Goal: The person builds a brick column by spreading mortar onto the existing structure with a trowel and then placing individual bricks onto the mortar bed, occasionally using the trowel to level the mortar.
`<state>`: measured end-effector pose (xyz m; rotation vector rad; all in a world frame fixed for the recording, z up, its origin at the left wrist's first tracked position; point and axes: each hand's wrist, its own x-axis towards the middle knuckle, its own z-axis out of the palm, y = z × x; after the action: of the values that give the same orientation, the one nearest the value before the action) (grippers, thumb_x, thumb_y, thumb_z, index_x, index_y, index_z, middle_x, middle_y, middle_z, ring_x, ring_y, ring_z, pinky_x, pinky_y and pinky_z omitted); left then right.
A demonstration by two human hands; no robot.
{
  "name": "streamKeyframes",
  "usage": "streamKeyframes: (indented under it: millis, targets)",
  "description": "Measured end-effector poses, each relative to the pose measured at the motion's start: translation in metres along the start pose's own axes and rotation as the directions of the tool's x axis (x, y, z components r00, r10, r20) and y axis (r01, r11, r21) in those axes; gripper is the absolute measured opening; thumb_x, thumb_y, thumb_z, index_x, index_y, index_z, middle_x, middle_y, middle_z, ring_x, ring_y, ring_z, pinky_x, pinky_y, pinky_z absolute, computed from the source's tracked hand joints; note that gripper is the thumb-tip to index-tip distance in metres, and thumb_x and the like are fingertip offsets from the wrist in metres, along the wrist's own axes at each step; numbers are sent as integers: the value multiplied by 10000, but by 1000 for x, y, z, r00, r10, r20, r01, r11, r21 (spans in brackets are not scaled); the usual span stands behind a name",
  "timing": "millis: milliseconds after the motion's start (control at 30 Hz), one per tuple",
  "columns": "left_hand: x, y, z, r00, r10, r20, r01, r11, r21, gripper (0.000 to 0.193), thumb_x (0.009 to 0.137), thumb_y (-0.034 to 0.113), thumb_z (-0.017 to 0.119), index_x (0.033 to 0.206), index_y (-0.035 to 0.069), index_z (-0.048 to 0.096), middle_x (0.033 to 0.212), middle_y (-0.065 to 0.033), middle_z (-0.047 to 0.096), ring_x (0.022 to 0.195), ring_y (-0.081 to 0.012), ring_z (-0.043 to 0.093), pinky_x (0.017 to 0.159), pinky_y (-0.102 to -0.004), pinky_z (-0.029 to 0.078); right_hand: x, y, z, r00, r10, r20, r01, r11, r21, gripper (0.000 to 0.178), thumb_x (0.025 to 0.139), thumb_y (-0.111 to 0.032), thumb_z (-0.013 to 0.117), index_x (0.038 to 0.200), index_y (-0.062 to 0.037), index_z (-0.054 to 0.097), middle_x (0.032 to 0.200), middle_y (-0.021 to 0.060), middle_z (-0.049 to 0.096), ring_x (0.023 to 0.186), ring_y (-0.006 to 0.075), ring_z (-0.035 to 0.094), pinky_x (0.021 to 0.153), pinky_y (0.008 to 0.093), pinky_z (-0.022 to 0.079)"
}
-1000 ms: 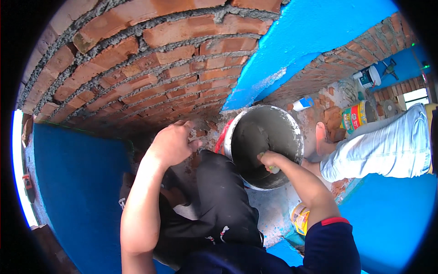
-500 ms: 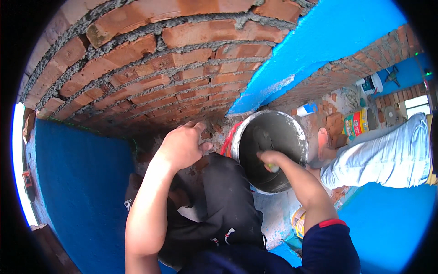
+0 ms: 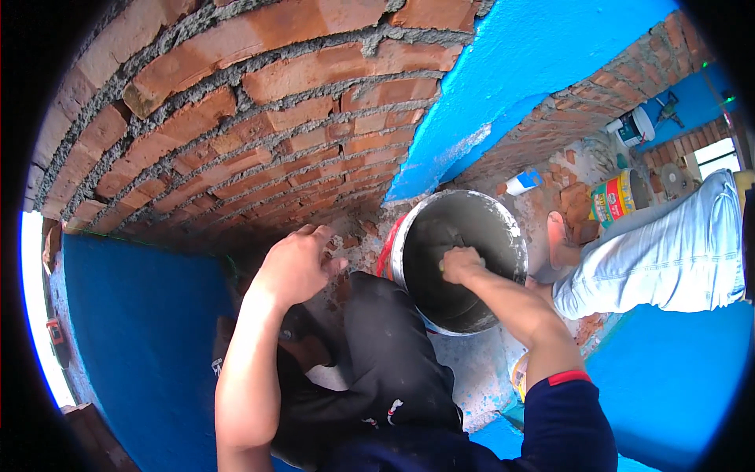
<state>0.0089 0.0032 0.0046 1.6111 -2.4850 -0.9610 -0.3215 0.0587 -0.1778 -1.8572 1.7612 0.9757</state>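
My right hand [image 3: 461, 264] reaches into a large round bucket [image 3: 515, 228] and is closed around the yellow-green handle of a trowel [image 3: 442, 267]. The trowel's blade is mostly lost against the grey wet mortar [image 3: 456, 303] inside. My left hand [image 3: 297, 263] hovers above my bent knee, left of the bucket, with its fingers loosely bent and apart and nothing in it. Red strands or a red handle [image 3: 388, 250] show at the bucket's left side.
A brick wall [image 3: 275, 118] with rough mortar joints rises in front, beside blue-painted surfaces [image 3: 141, 315]. To the right, another person's leg in light blue jeans [image 3: 653, 256] stands near the bucket. Beyond lie broken bricks [image 3: 578, 200], a yellow-green pail [image 3: 612, 200] and a white pail [image 3: 633, 127].
My right hand has turned and moved slightly up and left inside the bucket; the trowel blade shows less. My left hand stays raised. The view has shifted a little.
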Motion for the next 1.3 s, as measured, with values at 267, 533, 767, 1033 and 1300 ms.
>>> streamKeyframes:
  millis: [267,533,767,1033,1300]
  targets:
    - [0,10,4,1000,3,-4,-3,999,46,475,819,294,709,1193,23,595,1079,-214,652,1019,-376,622,880,-417,492,-14,24,-8,998,-43,-44,53,967,249,396,703,-331,720,986,-54,726,1042,166,696,995,295,669,871,399,524]
    - [-11,-14,36,1000,-21,17,18,987,160,458,795,288,723,1143,11,612,1015,-196,664,978,-351,639,850,-402,502,-76,72,-27,970,-100,-220,185,892,412,345,677,-358,720,939,-134,728,949,136,706,935,314,669,831,424,522]
    - [6,-49,65,911,-174,374,110,976,188,487,847,375,643,1199,40,603,1194,-210,615,1066,-369,608,898,-420,495,-131,108,-40,945,-93,-314,275,745,608,315,683,-312,699,846,-50,636,765,179,644,725,355,633,647,446,475]
    - [57,-90,134,807,71,586,-7,994,-111,299,842,296,578,1075,145,690,1073,-132,677,1001,-277,643,852,-401,508,-208,135,-44,919,41,-391,292,596,748,304,700,-284,739,831,-30,632,718,148,641,646,255,627,605,397,475]
    - [-29,-153,170,954,-91,287,51,989,142,356,896,344,511,1130,116,651,1081,-176,673,1029,-331,636,857,-445,516,-308,121,-60,932,147,-332,223,489,843,412,693,-291,791,976,-16,674,805,72,682,731,169,633,688,345,509]
